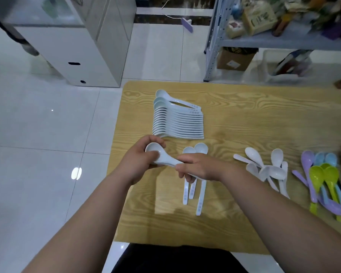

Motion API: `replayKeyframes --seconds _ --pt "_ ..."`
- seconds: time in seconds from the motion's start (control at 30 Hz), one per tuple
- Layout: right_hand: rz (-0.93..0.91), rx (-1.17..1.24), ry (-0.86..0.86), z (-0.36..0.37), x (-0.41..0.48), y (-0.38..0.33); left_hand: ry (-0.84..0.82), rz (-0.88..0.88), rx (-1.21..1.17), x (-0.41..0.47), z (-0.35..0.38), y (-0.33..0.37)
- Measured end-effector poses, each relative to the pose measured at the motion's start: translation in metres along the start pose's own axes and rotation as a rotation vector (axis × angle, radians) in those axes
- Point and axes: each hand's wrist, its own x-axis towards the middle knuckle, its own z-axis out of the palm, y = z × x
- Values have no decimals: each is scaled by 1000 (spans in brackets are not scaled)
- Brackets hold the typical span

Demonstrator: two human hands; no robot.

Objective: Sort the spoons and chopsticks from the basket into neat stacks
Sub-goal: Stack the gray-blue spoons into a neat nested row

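Grip: a pale spoon [163, 156] is held between both hands above the near left corner of the wooden table [234, 119].
Left hand: the left hand [140, 162] is curled round the bowl end, with the thumb laid on the bowl's rim.
Right hand: the right hand [203, 167] is closed on the handle end, which is pinched between thumb and fingers.
Held spoon: it is kept roughly level, bowl up. A second edge is seen under it, but whether another spoon is nested there cannot be told.
Beyond the grip: a nested stack of spoons [179, 125] is laid on its side on the table, bowls to the left and handles to the right.
Under the right hand: three loose spoons [199, 149] are spread on the table, bowls away from the person, handles towards them.
Right of the grip: a jumbled pile of white spoons [272, 170] is seen well apart from the hands.
Farther right: coloured spoons [321, 180] in purple, blue and green are heaped near the frame's edge.
Background: a white cabinet [87, 56] and a metal shelf unit [213, 46] are set on the tiled floor [37, 125].
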Motion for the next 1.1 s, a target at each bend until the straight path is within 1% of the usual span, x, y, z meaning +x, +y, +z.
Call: replayKeyframes --seconds 0.17,0.27,0.3,0.37,0.4,0.43,0.47,0.5,0.57,0.6,0.63,0.67,0.7,0.77,0.87,0.93,1.0,1.1 --pt "-45 -12 74 -34 34 -4 28 114 97 37 -7 17" --pt "-44 -80 194 -59 51 -4 43 253 249 63 -11 27" --pt "-52 -138 256 -67 56 -4 63 278 194 72 -12 29" --pt "-68 -211 389 -87 65 -5 195 242 -126 90 -15 30" --pt "-78 -229 460 -97 70 -5 273 233 -200 98 -17 27" --pt "-90 -256 534 -108 77 -3 350 254 -107 103 -18 24" --pt "-103 -296 605 -119 84 0 391 304 104 108 -18 21" --pt "-108 -349 668 -130 91 3 384 389 351 113 -16 15" --pt "-103 -473 781 -150 109 9 260 584 802 122 -9 3" --pt "-93 -538 825 -160 118 12 192 649 1012 127 -4 -2" --pt "-75 -591 854 -168 129 14 129 677 1206 131 0 -7" --pt "-45 -633 869 -175 139 15 71 669 1361 135 4 -11" --pt "-3 -669 870 -181 149 16 31 654 1455 138 7 -15" --pt "84 -741 836 -192 168 17 -3 637 1511 145 10 -19" --pt "128 -837 770 -198 190 17 -15 602 1539 150 12 -22" --pt "120 -836 734 -198 199 15 5 603 1533 151 13 -25" --pt "100 -846 689 -194 203 12 38 646 1516 151 14 -26" --pt "54 -933 591 -183 202 12 72 685 1508 150 14 -27"
